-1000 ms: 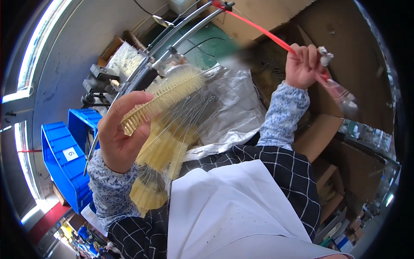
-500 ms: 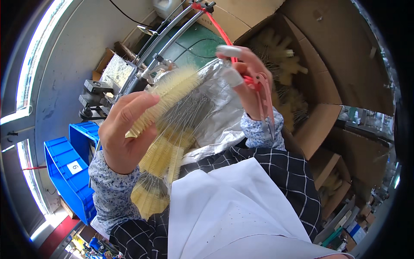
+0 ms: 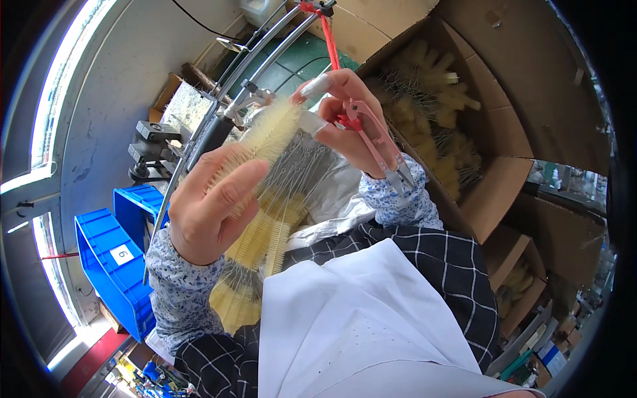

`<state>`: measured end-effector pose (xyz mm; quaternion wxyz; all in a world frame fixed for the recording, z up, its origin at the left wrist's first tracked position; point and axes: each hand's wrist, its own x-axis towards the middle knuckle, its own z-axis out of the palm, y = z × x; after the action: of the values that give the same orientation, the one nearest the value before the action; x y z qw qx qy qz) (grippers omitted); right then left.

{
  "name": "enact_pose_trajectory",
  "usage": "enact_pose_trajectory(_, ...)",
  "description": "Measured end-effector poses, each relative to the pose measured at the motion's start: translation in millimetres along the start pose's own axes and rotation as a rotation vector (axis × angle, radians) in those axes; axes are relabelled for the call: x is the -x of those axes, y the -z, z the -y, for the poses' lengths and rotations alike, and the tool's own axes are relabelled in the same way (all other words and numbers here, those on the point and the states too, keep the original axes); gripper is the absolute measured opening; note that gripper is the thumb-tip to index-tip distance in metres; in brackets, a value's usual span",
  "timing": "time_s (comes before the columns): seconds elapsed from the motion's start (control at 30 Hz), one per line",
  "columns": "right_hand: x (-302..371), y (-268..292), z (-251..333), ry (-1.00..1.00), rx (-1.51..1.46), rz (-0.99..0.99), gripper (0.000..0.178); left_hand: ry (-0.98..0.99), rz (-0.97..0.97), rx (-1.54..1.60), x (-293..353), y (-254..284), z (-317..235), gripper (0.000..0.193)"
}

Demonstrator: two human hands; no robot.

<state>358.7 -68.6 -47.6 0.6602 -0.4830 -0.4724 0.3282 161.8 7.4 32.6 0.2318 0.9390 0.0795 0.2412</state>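
Note:
My left hand [image 3: 211,207] grips a cream bottle brush [image 3: 265,136] by its bristled length, holding it up at a slant. My right hand [image 3: 348,119] pinches the brush's upper tip between taped fingertips. A pink thread snipper [image 3: 379,144] also lies in the right palm, its metal blades pointing down right, and a red cord [image 3: 330,41] runs up from it. Below the hands, several more cream brushes [image 3: 255,249] with twisted wire stems lie in a heap on my lap.
An open cardboard box [image 3: 504,179] full of brushes [image 3: 441,113] stands to the right. Blue plastic bins [image 3: 109,265] sit at the left. A metal rail [image 3: 265,50] and a small machine [image 3: 151,149] lie ahead. A white apron [image 3: 345,325] covers my lap, clear plastic sheeting [image 3: 338,199] beyond it.
My right hand came down from high on the right with the snipper and closed onto the brush tip. The left hand kept its hold and raised the brush slightly.

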Motion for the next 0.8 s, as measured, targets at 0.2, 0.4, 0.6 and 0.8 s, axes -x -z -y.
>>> enact_pose_trajectory(0.2, -2.4, 2.0, 2.6, -0.039, -0.084, 0.062, 0.027, -0.039, 0.055, -0.005, 7.1, -1.2, 6.3, 0.039)
enact_pose_trajectory(0.4, -4.7, 15.1, -10.1, 0.071, -0.130, -0.059, 0.027, 0.013, 0.003, 0.033, 9.9, -0.8, 5.2, 0.039)
enact_pose_trajectory(0.6, 9.6, 56.1, 16.8, -0.168, -0.002, -0.209, 0.032, 0.068, -0.127, 0.164, 11.2, 4.4, 10.9, 0.040)
enact_pose_trajectory(0.8, 33.6, 87.7, 18.0, 0.372, -0.100, -0.162, 0.031, 0.290, -0.176, 0.298, 20.2, 5.2, 17.4, 0.036)
